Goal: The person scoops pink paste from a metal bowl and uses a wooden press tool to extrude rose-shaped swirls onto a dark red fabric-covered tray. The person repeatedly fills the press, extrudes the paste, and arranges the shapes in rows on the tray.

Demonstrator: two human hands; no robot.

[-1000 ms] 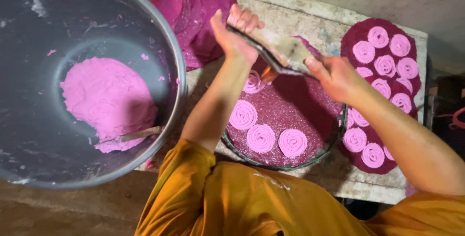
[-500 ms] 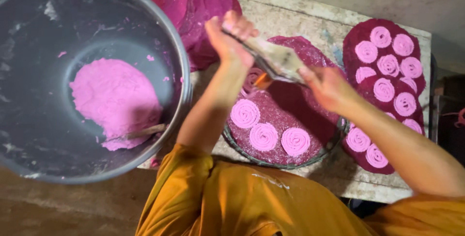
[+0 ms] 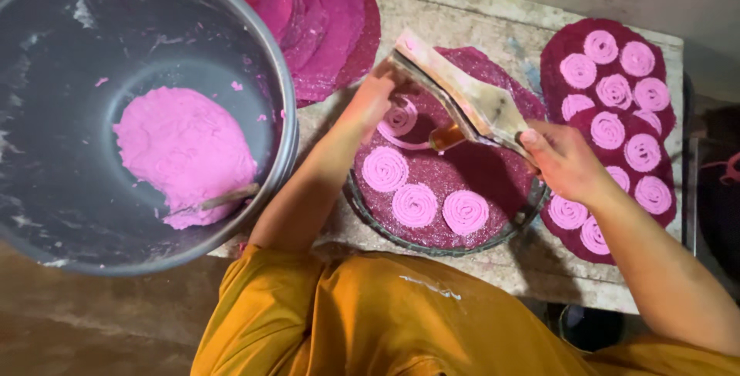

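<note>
Both hands clamped on a wooden dough press [image 3: 470, 102]: left hand [image 3: 375, 98] grasping its far end, right hand [image 3: 566, 161] its near end; long axis slanting above the round tray [image 3: 370, 214], nozzle over a half-formed pink spiral [image 3: 399, 120]

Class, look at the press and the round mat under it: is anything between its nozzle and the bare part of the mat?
Nothing visible. The press hangs over the mat, a dough strand running down into a half-made spiral.
</note>
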